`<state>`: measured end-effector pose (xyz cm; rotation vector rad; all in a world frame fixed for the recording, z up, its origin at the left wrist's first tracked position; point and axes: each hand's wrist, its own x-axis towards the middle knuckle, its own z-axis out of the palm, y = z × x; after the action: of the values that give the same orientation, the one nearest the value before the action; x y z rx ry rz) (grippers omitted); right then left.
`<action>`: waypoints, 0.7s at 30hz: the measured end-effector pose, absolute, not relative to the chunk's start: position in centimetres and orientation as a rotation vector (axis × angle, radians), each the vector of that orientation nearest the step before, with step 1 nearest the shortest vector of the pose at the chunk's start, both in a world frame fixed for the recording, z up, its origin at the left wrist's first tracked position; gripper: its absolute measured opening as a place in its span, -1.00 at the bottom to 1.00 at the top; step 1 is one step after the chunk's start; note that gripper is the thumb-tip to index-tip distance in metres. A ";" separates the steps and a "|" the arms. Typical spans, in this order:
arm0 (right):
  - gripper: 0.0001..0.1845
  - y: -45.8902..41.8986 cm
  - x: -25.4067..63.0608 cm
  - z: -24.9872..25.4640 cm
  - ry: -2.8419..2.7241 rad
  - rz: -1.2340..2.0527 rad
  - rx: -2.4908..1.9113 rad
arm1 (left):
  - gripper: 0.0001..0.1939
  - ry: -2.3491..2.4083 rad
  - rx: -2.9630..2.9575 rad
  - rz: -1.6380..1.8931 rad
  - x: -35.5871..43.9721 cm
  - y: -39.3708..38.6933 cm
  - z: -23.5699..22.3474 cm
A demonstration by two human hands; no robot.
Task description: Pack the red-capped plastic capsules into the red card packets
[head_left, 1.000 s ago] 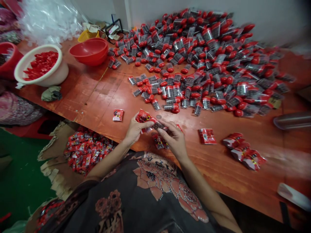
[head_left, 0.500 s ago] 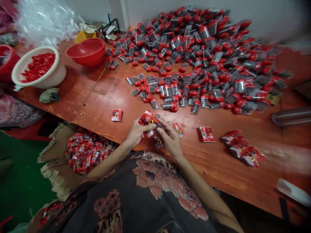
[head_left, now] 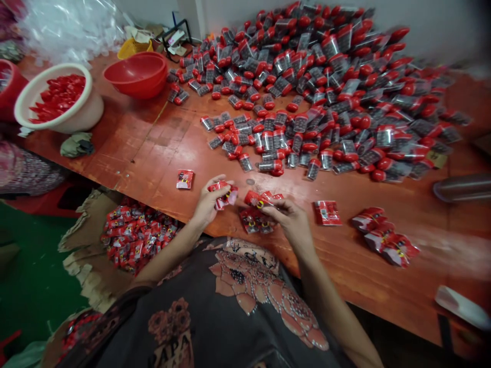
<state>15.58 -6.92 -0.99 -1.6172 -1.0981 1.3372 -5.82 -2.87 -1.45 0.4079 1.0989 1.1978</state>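
The left hand (head_left: 207, 204) pinches a small red printed plastic packet (head_left: 229, 196) and the right hand (head_left: 294, 219) a similar red packet (head_left: 256, 198) beside it, work apparently partway, with many red plastic packets (head_left: 140, 235) piled below-left of the hands, red-capped clear plastic tubes (head_left: 267, 142) heaped beyond, and the remainder unclear.

We note the hands parted; half a second ago they met over one packet. Our left hand (head_left: 207, 205) has drawn leftward, gripping a crumpled packet (head_left: 225, 198). Our right hand (head_left: 292, 217) has shifted right, fingertips at a red packet (head_left: 253, 198), uncovering more of the packets below (head_left: 251, 224).
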 end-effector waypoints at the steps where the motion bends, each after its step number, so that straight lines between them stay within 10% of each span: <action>1: -0.68 -6.9 16.4 -0.9 -1.245 1.238 -1.696 | -0.46 1.108 0.404 1.225 -6.4 -2.6 -1.6; 6: -0.65 -5.6 15.3 0.0 -1.673 0.782 -1.699 | -0.45 1.112 0.454 1.220 -6.7 -2.0 -1.9; 14: -0.64 0.3 8.9 -2.6 -1.769 1.070 -1.393 | -0.53 1.115 0.398 1.262 -4.9 -1.2 -3.2; 21: -0.60 7.0 9.5 -2.7 -2.165 0.554 -1.952 | -0.59 1.164 0.288 1.282 -6.1 0.3 -3.6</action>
<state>9.53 6.98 -2.67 -1.9519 -2.1650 0.5544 -6.09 0.35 -3.56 0.2884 1.1641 1.2820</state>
